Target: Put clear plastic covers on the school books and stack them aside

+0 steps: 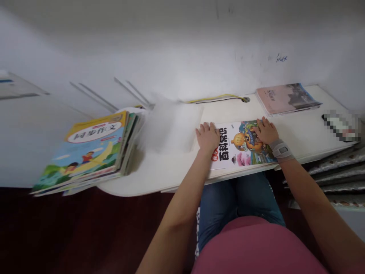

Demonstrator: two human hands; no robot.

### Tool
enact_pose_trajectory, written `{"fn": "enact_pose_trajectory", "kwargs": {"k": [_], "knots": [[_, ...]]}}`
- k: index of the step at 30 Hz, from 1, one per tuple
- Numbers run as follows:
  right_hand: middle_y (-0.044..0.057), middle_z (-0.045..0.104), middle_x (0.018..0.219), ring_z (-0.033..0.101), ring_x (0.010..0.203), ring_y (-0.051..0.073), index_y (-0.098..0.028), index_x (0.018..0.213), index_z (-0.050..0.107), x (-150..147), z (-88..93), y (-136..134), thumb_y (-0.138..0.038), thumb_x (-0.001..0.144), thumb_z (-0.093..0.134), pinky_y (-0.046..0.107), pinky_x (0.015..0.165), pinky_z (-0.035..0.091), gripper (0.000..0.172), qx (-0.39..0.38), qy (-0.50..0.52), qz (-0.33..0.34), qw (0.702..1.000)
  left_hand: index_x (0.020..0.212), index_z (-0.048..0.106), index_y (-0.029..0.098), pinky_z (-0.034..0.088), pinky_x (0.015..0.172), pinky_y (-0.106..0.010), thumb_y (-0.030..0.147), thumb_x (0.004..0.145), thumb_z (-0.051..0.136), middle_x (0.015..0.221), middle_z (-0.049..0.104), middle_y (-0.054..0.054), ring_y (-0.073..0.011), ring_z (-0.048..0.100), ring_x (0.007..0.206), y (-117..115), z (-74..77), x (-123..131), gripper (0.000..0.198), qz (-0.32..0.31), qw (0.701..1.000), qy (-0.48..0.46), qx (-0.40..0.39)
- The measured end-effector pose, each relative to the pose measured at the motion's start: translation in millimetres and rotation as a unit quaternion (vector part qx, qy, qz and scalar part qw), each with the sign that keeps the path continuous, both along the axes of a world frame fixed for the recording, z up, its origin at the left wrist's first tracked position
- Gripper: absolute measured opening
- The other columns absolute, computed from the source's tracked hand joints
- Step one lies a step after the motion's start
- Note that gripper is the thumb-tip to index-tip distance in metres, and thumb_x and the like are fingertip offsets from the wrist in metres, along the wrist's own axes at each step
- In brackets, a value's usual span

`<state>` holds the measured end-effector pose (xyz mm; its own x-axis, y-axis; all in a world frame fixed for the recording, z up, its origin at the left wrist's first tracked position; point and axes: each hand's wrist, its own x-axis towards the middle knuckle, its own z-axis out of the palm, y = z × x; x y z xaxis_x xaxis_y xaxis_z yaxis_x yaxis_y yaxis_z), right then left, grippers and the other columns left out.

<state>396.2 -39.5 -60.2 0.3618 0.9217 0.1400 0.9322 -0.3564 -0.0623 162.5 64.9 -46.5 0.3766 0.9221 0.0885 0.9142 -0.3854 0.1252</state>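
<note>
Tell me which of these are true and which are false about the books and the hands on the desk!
1. Both hands lie flat on the colourful book. True: the left hand is on its left edge, the right hand on its right part.
2. The stack of books is at the right end of the desk. False: it sits at the left end.
3. A pinkish book lies at the far right, near the wall. True.
4. The right wrist is bare. False: it wears a grey band.
5. The colourful book is open. False: it is shut, cover up.
</note>
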Motion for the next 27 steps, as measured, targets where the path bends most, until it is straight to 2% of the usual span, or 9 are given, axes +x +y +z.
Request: {"fn": "enact_pose_trajectory", "kwargs": {"k": [3,6,8,11,14,16,18,24,27], "knots": [[0.020,0.030,0.151,0.033,0.136,0.032,-0.012,0.143,0.038,0.7,-2.9,-1.2,-0.046,0.095,0.026,0.049,0.107,0.028,0.060,0.007,-0.007,-0.001,1.000,0.143,0.035,0.006,0.011,0.115,-0.050,0.035,0.096,0.019,0.152,0.030,-0.017,-0.0306,0.019,0.143,-13.6,7.7,20.0,0.058,-0.082,0.996,0.008,0.036],[0.020,0.029,0.151,0.033,0.136,0.033,-0.012,0.144,0.035,5.3,-0.3,-1.9,-0.048,0.095,0.026,0.053,0.106,0.027,0.062,-0.003,-0.003,0.015,1.000,0.146,0.032,0.017,0.015,0.112,-0.058,0.045,0.095,0.018,0.154,0.027,-0.010,-0.0332,0.017,0.143,-26.0,9.9,40.8,0.060,-0.197,0.980,0.022,-0.021],[0.021,0.032,0.149,0.034,0.135,0.034,-0.011,0.143,0.036,5.9,5.8,-0.1,-0.051,0.094,0.030,0.055,0.105,0.026,0.064,-0.022,0.008,0.020,1.000,0.148,0.028,0.023,0.016,0.110,-0.062,0.051,0.094,0.017,0.156,0.023,-0.007,-0.0352,0.016,0.143,-30.7,6.4,49.3,0.061,-0.221,0.973,0.027,-0.051],[0.023,0.036,0.147,0.031,0.135,0.037,-0.007,0.133,0.050,-10.5,18.3,10.0,-0.044,0.094,0.035,0.058,0.106,0.021,0.056,0.014,-0.017,0.036,0.999,0.149,0.026,0.023,0.013,0.110,-0.064,0.052,0.094,0.015,0.157,0.021,-0.007,-0.0360,0.015,0.143,-32.1,-1.7,53.5,0.062,-0.213,0.977,0.013,-0.031],[0.020,0.038,0.147,0.031,0.136,0.032,-0.009,0.126,0.055,-45.3,25.0,27.3,-0.033,0.096,0.029,0.053,0.108,0.021,0.047,0.074,-0.021,0.129,0.989,0.148,0.028,0.020,0.014,0.110,-0.063,0.048,0.094,0.020,0.155,0.025,-0.010,-0.0362,0.017,0.142,-29.7,-7.5,52.0,0.061,-0.221,0.975,0.012,-0.016],[0.015,0.044,0.144,0.037,0.134,0.026,-0.013,0.130,0.053,-65.3,22.7,37.8,-0.033,0.098,0.023,0.048,0.108,0.025,0.048,0.053,0.030,0.176,0.983,0.148,0.027,0.015,0.014,0.111,-0.061,0.041,0.093,0.027,0.154,0.027,-0.013,-0.0351,0.019,0.142,-27.3,-9.3,50.2,0.061,-0.229,0.973,0.019,-0.014],[0.012,0.045,0.144,0.039,0.133,0.022,-0.015,0.135,0.048,-74.3,16.7,44.4,-0.034,0.099,0.020,0.044,0.109,0.026,0.049,0.030,0.065,0.196,0.978,0.148,0.028,0.013,0.014,0.111,-0.058,0.033,0.091,0.032,0.153,0.029,-0.014,-0.0334,0.019,0.142,-24.7,-10.0,49.0,0.061,-0.231,0.972,0.025,-0.013],[0.017,0.041,0.146,0.037,0.135,0.024,-0.005,0.140,0.039,-58.6,5.1,44.4,-0.038,0.097,0.025,0.040,0.111,0.024,0.056,0.028,0.049,0.217,0.974,0.145,0.032,0.012,0.023,0.112,-0.047,0.027,0.093,0.026,0.151,0.034,-0.011,-0.0252,0.029,0.139,-17.9,-8.2,47.9,0.055,-0.207,0.978,-0.012,-0.003],[0.015,0.043,0.145,0.038,0.134,0.027,-0.008,0.138,0.043,-46.0,4.7,40.7,-0.040,0.096,0.026,0.043,0.109,0.026,0.055,0.029,0.035,0.209,0.977,0.141,0.038,0.010,0.026,0.111,-0.041,0.032,0.094,0.027,0.147,0.041,-0.013,-0.0238,0.035,0.135,-12.7,-5.4,40.9,0.053,-0.176,0.984,-0.033,0.012]]}}
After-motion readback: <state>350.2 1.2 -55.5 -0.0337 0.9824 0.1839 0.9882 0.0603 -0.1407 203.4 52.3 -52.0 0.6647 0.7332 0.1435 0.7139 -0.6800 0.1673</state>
